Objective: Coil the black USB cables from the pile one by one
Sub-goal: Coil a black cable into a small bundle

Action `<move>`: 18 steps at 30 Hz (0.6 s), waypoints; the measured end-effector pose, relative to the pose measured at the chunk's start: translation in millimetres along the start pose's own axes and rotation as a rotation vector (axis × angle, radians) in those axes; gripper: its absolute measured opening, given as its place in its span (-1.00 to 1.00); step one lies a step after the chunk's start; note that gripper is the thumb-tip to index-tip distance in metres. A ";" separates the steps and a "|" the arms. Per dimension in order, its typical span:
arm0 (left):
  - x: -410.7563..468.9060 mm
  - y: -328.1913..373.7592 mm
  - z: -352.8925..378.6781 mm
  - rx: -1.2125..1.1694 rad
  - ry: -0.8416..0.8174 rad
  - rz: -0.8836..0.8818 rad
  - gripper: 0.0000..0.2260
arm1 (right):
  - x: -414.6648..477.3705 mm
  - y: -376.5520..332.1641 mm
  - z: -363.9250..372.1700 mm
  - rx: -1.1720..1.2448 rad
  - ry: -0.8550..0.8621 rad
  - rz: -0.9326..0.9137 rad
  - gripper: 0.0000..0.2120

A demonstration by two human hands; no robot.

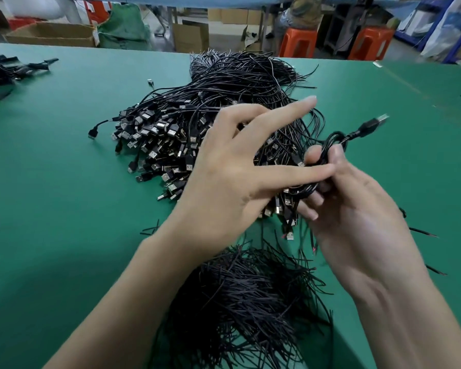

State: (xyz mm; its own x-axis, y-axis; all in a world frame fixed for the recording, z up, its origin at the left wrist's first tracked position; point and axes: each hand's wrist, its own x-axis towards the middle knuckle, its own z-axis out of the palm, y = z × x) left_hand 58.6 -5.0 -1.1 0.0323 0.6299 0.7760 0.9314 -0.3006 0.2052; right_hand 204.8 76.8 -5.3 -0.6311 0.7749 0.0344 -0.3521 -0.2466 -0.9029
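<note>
Nearest, a bundle of thin black strands [245,302] lies on the green table [51,182], just under the wrists. Above it the right hand [357,209] has its fingers curled tight round a coiled black cable [324,155], held in the air over the near right edge of the pile [197,123]. The cable's plug [373,125] sticks out up and to the right. The left hand [232,177] is spread: its straight thumb [298,173] reaches across to touch the coil and the right fingertips, its forefinger [290,110] points out straight above, and it clamps nothing. Behind the hands the pile fans across mid-table, plugs to the left, bare ends to the far side. A smaller dark heap [0,70] sits at the far left edge. Beyond the table stand boxes [51,34], a green sack [123,25] and two orange stools [298,41].
</note>
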 end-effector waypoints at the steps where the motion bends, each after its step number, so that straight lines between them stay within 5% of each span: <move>1: -0.7 -3.2 -2.9 -0.030 -0.054 -0.033 -0.65 | -0.6 1.0 -4.1 -0.094 0.046 -0.068 -0.67; 6: -0.2 -6.6 -17.7 -0.281 -0.155 -0.438 -0.82 | 2.3 5.4 -10.3 -0.655 0.049 -0.238 -0.69; 10: -7.7 -21.2 -20.1 -0.157 -0.785 -0.749 -0.79 | 0.2 9.7 -5.9 -0.726 -0.002 -0.249 -0.69; 18: -8.8 0.0 -1.7 0.236 -1.087 -0.777 -0.67 | -2.5 11.0 -0.6 -0.902 -0.044 -0.168 -0.65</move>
State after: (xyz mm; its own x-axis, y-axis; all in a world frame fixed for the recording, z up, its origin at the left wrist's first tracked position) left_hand 57.7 -11.7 -6.8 -0.3604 0.8544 -0.3745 0.8760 0.4479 0.1790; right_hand 202.9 72.4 -15.5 -0.6526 0.7321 0.1951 0.2193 0.4290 -0.8763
